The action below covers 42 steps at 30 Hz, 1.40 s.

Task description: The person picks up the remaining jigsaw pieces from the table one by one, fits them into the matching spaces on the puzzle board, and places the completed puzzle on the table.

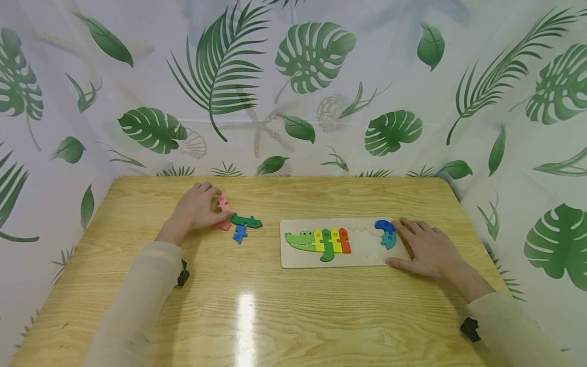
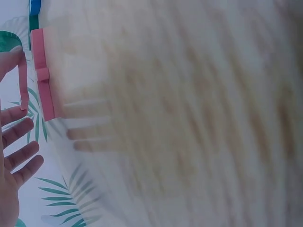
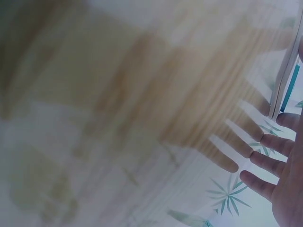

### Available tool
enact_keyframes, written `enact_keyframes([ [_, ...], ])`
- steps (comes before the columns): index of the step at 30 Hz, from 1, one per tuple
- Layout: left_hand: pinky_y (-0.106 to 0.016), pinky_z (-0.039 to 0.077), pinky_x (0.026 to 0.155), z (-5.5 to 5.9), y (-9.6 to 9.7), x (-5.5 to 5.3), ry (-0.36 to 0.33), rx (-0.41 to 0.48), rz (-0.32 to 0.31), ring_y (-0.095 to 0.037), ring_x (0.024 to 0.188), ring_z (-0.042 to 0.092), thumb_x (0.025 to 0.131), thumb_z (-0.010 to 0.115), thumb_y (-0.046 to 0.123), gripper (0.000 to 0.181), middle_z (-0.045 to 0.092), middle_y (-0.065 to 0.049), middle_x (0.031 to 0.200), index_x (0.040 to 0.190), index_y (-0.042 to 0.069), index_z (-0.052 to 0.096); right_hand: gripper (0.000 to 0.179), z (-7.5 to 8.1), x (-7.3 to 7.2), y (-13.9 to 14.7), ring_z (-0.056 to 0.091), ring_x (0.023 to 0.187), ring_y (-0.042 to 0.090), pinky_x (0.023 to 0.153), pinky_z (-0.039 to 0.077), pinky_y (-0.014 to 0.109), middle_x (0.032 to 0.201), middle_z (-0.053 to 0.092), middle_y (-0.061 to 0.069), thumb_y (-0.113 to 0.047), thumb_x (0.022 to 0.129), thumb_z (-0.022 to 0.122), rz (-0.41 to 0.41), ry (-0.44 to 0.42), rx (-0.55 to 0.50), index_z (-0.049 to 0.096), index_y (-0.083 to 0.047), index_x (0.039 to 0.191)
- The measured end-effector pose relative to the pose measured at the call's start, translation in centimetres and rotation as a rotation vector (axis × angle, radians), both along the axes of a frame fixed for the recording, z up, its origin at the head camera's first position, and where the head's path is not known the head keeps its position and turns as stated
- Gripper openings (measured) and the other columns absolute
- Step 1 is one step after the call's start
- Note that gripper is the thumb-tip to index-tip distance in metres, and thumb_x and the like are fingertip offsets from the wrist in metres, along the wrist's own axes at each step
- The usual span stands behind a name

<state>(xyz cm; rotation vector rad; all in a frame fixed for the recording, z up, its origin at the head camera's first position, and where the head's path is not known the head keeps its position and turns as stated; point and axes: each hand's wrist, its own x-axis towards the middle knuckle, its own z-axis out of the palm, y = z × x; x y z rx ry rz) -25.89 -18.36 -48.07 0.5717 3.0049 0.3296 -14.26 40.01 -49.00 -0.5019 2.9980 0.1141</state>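
Between the thumb and index finger of my left hand (image 1: 197, 206) is a pink puzzle piece (image 2: 22, 81), held up off the table. Another pink piece (image 2: 43, 75) lies on the table beside it. Just right of that hand, a dark green piece (image 1: 247, 221) and a blue piece (image 1: 240, 234) lie close together. A wooden crocodile puzzle board (image 1: 362, 259) holds the green head (image 1: 300, 240), yellow, green and orange body pieces, and blue tail pieces (image 1: 389, 238) at its right end. My right hand (image 1: 428, 247) rests at the board's right edge, fingers spread and fairly straight.
The wood-grain table (image 1: 293, 316) has a bright light reflection near its front. Behind it and at both sides hangs a white curtain (image 1: 293, 107) printed with green leaves.
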Motion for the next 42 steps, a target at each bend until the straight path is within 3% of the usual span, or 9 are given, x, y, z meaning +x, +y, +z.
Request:
enact_keyframes([
  [18,-0.059,0.045,0.118,1.3,2.0,0.8,0.040,-0.019,-0.044,-0.044,0.139,0.052,0.090,0.065,0.070,0.081,0.062,-0.020,0.145,0.138,0.004,0.064,0.112,-0.3,-0.1,0.0,0.045,0.145,0.051,0.110,0.044,0.073,0.165,0.040,0.024,-0.087,0.088,0.053,-0.014,-0.009,0.006,0.034,-0.008,0.165],
  [31,-0.055,0.049,0.114,0.8,4.0,1.7,0.117,-0.042,-0.101,-0.039,0.135,0.056,0.090,0.060,0.073,0.080,0.065,-0.016,0.140,0.135,0.006,0.066,0.110,-0.2,0.1,-0.1,0.048,0.143,0.051,0.107,0.046,0.072,0.163,0.044,0.024,-0.086,0.088,0.055,-0.005,0.006,0.008,0.037,-0.009,0.164],
  [42,-0.049,0.051,0.113,0.8,6.1,2.6,0.156,-0.021,-0.161,-0.036,0.129,0.060,0.090,0.064,0.071,0.075,0.069,-0.013,0.131,0.130,0.008,0.069,0.112,-0.6,-0.2,0.3,0.046,0.145,0.051,0.109,0.044,0.073,0.164,0.042,0.023,-0.088,0.087,0.053,-0.009,0.001,0.011,0.034,-0.009,0.165],
])
